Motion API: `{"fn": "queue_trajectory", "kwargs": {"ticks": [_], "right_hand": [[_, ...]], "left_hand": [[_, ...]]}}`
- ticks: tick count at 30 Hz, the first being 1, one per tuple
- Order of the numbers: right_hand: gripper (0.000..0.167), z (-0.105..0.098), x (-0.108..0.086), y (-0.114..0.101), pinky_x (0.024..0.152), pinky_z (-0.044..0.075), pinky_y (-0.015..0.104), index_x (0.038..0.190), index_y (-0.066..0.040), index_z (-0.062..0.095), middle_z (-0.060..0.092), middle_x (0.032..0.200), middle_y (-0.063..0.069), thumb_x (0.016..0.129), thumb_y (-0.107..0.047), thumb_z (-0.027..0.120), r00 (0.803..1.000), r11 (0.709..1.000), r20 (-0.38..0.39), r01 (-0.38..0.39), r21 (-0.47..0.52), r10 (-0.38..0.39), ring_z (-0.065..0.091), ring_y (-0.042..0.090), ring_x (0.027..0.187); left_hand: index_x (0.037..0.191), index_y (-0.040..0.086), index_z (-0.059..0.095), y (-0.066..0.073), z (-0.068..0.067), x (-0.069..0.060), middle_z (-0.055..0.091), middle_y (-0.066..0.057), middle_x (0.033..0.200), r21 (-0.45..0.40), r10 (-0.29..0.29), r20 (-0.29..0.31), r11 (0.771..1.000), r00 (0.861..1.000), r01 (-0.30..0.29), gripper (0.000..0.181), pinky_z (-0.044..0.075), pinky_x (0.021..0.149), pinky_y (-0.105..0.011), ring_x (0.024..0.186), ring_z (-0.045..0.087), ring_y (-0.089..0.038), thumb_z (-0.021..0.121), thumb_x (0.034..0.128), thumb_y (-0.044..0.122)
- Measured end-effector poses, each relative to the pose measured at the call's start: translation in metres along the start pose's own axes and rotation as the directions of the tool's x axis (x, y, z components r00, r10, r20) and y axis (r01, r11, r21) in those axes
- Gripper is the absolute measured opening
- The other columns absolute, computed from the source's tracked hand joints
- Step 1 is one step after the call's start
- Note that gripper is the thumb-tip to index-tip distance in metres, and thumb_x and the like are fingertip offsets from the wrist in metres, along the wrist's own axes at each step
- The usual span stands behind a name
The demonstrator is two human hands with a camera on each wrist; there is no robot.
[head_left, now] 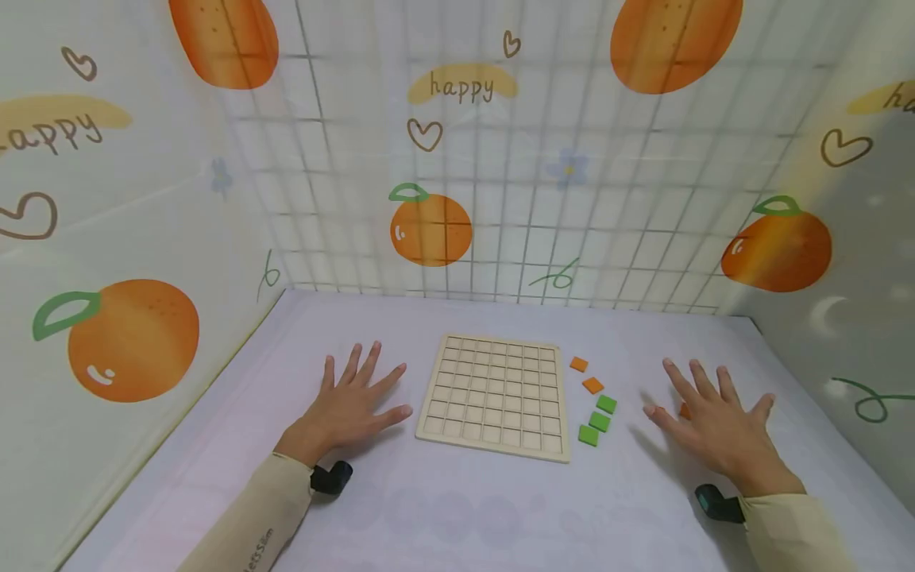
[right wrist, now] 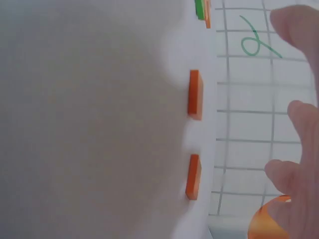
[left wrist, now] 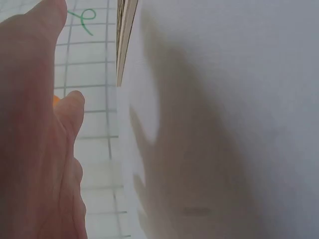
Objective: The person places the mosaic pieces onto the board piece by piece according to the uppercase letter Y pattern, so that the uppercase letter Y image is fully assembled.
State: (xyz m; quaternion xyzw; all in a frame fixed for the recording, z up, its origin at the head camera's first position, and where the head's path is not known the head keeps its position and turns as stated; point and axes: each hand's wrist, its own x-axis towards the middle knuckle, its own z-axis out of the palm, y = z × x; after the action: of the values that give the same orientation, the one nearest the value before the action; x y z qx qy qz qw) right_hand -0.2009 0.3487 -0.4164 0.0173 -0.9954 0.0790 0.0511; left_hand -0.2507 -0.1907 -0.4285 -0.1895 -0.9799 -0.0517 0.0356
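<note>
My left hand [head_left: 346,407] is spread over the table, left of a square wooden grid board [head_left: 495,397], and holds nothing. In the left wrist view its shadow falls on the table, and the board's edge [left wrist: 125,40] shows beyond. To the board's right lie two orange square tiles [head_left: 592,385] and three green square tiles [head_left: 599,422]. Farther right, my right hand [head_left: 722,433] hovers with fingers spread and grips nothing. An orange tile [head_left: 685,411] is partly hidden behind its fingers. The right wrist view shows two separate orange tiles [right wrist: 195,94] near that hand.
The table [head_left: 443,516] has a pale cover. A printed curtain [head_left: 343,238] over a wire grid stands at the back, with printed walls [head_left: 136,206] at both sides. Black wrist cameras [head_left: 332,478] sit at both cuffs.
</note>
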Motion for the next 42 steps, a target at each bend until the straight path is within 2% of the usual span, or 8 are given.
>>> {"fn": "queue_trajectory", "kwargs": {"ticks": [6,10,15,21,25,30,35,42], "right_hand": [[0.092,0.007,-0.001,-0.004,0.086,-0.018,0.087,0.163,-0.021,0.011,0.01,0.159,0.035,0.093,-0.075,0.039,1.0,1.0,0.007,-0.02,-0.018,0.02,0.0,0.064,0.14],[0.091,0.01,-0.002,-0.007,0.09,-0.014,0.087,0.16,-0.015,0.021,0.015,0.157,0.037,0.093,-0.075,0.038,0.999,0.999,0.014,-0.031,-0.018,0.031,0.006,0.064,0.139],[0.091,0.01,-0.001,-0.011,0.099,0.009,0.084,0.152,-0.006,0.039,0.034,0.148,0.038,0.093,-0.076,0.037,1.0,0.999,-0.007,-0.023,-0.043,0.023,0.028,0.06,0.131],[0.088,0.01,0.0,-0.011,0.091,0.034,0.076,0.144,0.004,0.047,0.047,0.137,0.037,0.098,-0.07,0.036,1.0,1.0,-0.014,-0.025,-0.017,0.025,0.044,0.057,0.12],[0.066,0.011,0.001,-0.017,0.093,0.039,0.072,0.134,0.006,0.057,0.056,0.13,0.034,0.101,-0.051,0.05,0.997,0.995,-0.076,-0.025,0.094,0.033,0.05,0.053,0.118],[0.044,0.011,0.001,-0.03,0.088,0.047,0.064,0.123,0.005,0.065,0.066,0.117,0.026,0.1,-0.032,0.058,0.991,0.973,-0.114,-0.044,0.225,0.071,0.058,0.044,0.106],[0.039,0.012,0.001,-0.035,0.075,0.052,0.052,0.12,0.003,0.067,0.07,0.104,0.019,0.099,-0.029,0.058,0.99,0.964,-0.11,-0.062,0.259,0.093,0.061,0.033,0.089],[0.042,0.018,0.003,-0.039,0.069,0.05,0.038,0.121,-0.001,0.068,0.071,0.098,0.011,0.102,-0.036,0.056,0.993,0.929,-0.076,-0.062,0.364,0.096,0.061,0.025,0.085]], "left_hand": [[0.158,0.03,0.033,0.001,-0.001,-0.003,0.002,-0.014,0.168,-0.033,0.019,0.009,0.999,1.0,-0.019,0.083,-0.01,0.112,-0.07,0.151,-0.004,-0.042,0.034,0.0913,0.08],[0.157,0.029,0.037,0.003,-0.002,-0.004,0.008,-0.014,0.167,-0.077,0.029,0.055,0.997,0.998,-0.025,0.084,-0.008,0.112,-0.07,0.152,0.001,-0.041,0.033,0.0913,0.08],[0.15,0.023,0.05,0.008,-0.001,-0.001,0.032,-0.012,0.161,-0.149,0.047,0.082,0.988,0.996,-0.035,0.078,0.005,0.115,-0.068,0.15,0.017,-0.039,0.04,0.0932,0.075],[0.142,0.021,0.059,0.017,0.005,0.011,0.046,-0.002,0.153,-0.203,0.07,0.054,0.977,0.996,-0.058,0.059,0.029,0.116,-0.049,0.145,0.035,-0.027,0.058,0.0934,0.054],[0.142,0.026,0.06,0.022,0.008,0.014,0.044,0.007,0.155,-0.227,0.073,0.068,0.972,0.995,-0.056,0.057,0.029,0.116,-0.044,0.146,0.033,-0.021,0.063,0.0907,0.051],[0.14,0.026,0.062,0.023,0.008,0.012,0.044,0.007,0.155,-0.268,0.127,0.056,0.957,0.99,-0.107,0.053,0.023,0.117,-0.053,0.147,0.031,-0.029,0.068,0.0907,0.044],[0.137,0.026,0.064,0.02,0.011,0.011,0.043,0.005,0.155,-0.312,0.175,0.058,0.939,0.983,-0.149,0.05,0.013,0.116,-0.065,0.148,0.028,-0.034,0.069,0.0908,0.042],[0.136,0.028,0.065,0.019,0.012,0.013,0.041,0.016,0.154,-0.377,0.199,0.091,0.914,0.976,-0.151,0.052,0.005,0.117,-0.064,0.15,0.019,-0.033,0.072,0.0879,0.044]]}}
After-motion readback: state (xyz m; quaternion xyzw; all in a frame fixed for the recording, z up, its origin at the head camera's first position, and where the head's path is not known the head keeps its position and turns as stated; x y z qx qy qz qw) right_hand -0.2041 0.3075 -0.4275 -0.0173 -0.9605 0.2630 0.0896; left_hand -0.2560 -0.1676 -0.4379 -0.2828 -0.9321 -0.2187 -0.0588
